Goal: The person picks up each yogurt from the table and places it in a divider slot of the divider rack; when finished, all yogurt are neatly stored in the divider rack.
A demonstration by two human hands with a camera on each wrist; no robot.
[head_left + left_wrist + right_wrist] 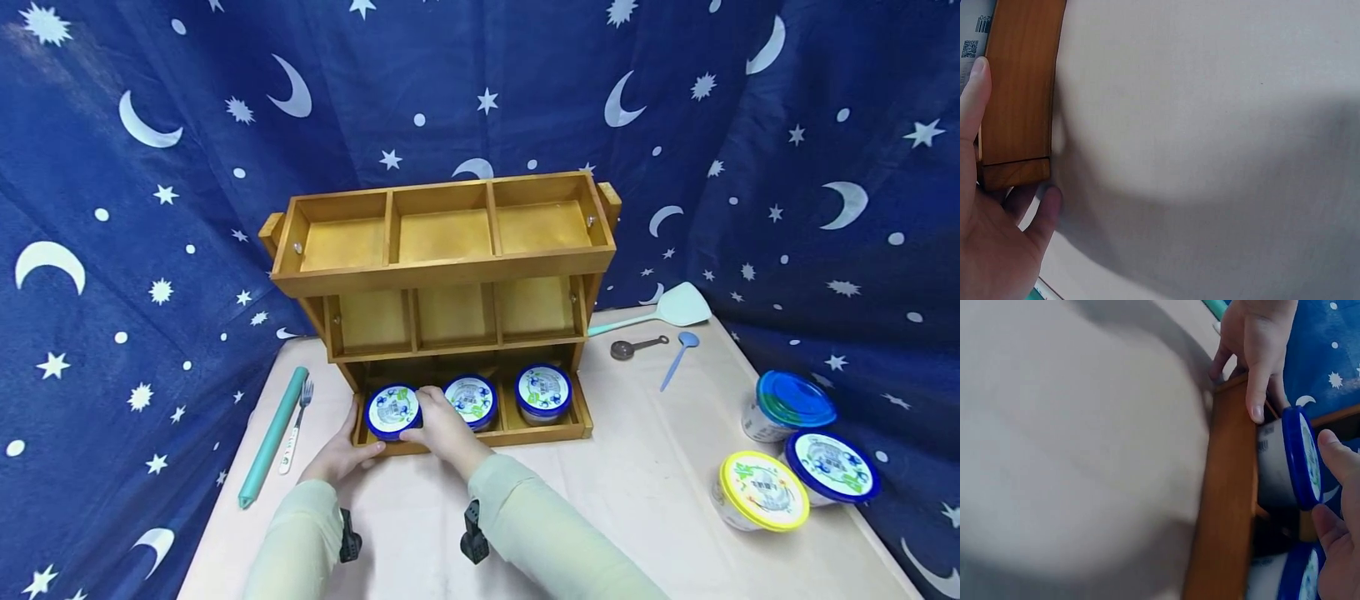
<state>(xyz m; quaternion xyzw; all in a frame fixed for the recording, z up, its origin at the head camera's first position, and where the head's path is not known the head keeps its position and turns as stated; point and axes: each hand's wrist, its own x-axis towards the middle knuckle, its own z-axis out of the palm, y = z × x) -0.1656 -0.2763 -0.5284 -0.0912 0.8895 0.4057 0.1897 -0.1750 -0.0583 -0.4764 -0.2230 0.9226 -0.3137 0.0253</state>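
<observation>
A wooden rack (450, 268) has three tiers. Three tubs with blue-rimmed lids sit in its bottom tier: a left tub (393, 411), a middle tub (472, 402) and a right tub (543, 392). My left hand (343, 450) grips the bottom tier's left front corner, its thumb lying over the front board (1022, 81) and the other fingers around the outside. My right hand (444, 427) is at the right side of the left tub, fingertips right at its lid (1300, 456). That hand's fingers look relaxed and spread, and it partly covers the middle tub.
Left on the table lie a teal roll (273, 437) and a fork (297, 427). To the right are a turner (681, 306), a measuring spoon (624, 350) and a blue spoon (679, 358). Farther right stand a yellow-lidded tub (763, 492) and two blue-lidded tubs (832, 467).
</observation>
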